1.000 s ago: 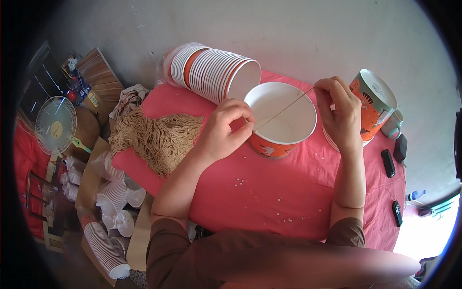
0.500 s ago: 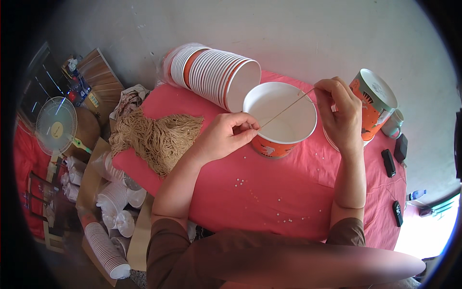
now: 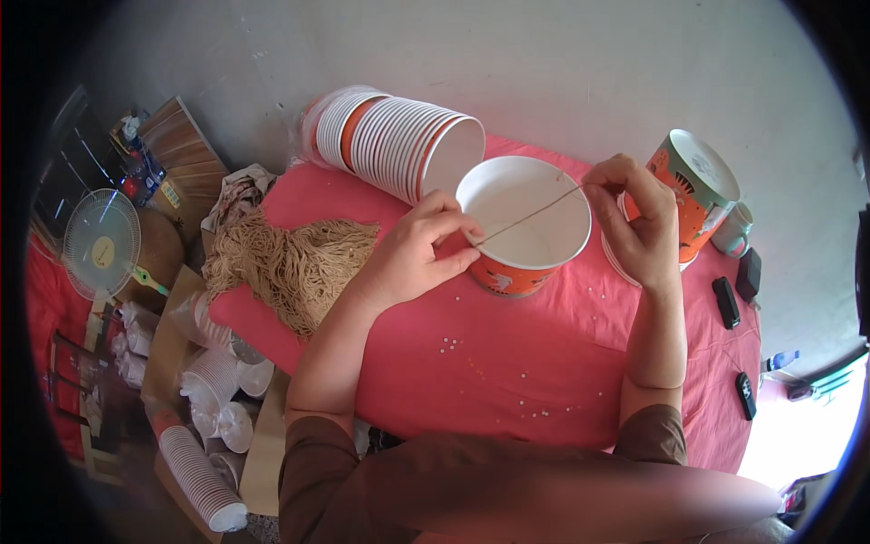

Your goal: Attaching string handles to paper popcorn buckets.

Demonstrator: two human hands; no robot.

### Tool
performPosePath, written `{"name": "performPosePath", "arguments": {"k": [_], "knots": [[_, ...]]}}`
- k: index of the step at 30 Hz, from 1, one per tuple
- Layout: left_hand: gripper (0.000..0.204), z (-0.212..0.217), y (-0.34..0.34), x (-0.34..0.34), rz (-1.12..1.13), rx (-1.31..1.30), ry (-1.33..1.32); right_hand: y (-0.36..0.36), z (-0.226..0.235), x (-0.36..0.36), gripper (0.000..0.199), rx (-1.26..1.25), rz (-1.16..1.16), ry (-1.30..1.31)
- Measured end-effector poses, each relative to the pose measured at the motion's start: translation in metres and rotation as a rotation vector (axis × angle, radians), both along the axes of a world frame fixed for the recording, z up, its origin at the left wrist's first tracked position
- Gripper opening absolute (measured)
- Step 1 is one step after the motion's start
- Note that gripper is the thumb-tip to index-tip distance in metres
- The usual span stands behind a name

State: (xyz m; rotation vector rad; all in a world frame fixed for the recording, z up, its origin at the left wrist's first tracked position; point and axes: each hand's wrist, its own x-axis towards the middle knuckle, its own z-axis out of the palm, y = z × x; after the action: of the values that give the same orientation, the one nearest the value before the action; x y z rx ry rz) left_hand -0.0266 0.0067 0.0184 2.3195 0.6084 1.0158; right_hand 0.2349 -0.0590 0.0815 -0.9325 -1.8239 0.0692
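A tan string (image 3: 533,214) runs stretched between my two hands, slanting up to the right. My left hand (image 3: 419,252) pinches its lower end between thumb and fingertips, beside the near left rim of the round paper tub (image 3: 513,278). My right hand (image 3: 642,218) grips the upper end with thumb and index finger, just past the tub's right rim. The tub stands upright, white inside and orange patterned outside; the string crosses over its mouth. To the left of my left hand lies a heap of tan strings (image 3: 304,263).
A stack of paper tubs (image 3: 399,136) lies sideways at the back. Upturned orange tubs (image 3: 680,195) stand right, near a mug (image 3: 734,228) and small black objects (image 3: 726,303). Small white bits (image 3: 535,413) dot the pink cloth (image 3: 435,390). A carton (image 3: 263,453) of cups stands left.
My left fingers have shifted slightly left and opened a little around the string. My right hand has lowered slightly. The view has drifted a little.
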Motion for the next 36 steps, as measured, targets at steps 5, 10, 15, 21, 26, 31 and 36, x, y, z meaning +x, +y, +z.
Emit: {"name": "performPosePath", "arguments": {"k": [5,10,15,21,26,31,36], "knots": [[0.025,-0.008,0.013,0.001,0.035,0.130,0.103,0.001,0.003,0.007,0.007,-0.119,0.084,-0.018],[0.024,-0.017,0.032,-0.005,-0.037,0.104,-0.029,0.008,0.020,0.007,0.009,-0.205,0.122,-0.183],[0.019,-0.025,0.042,-0.011,-0.106,-0.399,-0.385,-0.002,0.027,0.023,0.014,-0.267,0.134,-0.304],[0.020,-0.036,0.058,-0.017,-0.148,-0.601,-0.531,-0.020,0.012,0.012,0.053,-0.266,0.157,-0.432],[0.025,-0.043,0.058,-0.013,-0.208,-0.743,-0.557,-0.034,0.013,0.003,0.052,-0.064,0.053,-0.614],[0.022,-0.032,0.049,-0.005,-0.220,-0.865,-0.585,-0.030,0.022,0.009,0.041,-0.091,0.035,-0.533],[0.020,-0.060,0.070,-0.006,0.117,-0.336,-0.524,-0.019,0.059,0.028,0.026,-0.114,-0.012,-0.341]]}}
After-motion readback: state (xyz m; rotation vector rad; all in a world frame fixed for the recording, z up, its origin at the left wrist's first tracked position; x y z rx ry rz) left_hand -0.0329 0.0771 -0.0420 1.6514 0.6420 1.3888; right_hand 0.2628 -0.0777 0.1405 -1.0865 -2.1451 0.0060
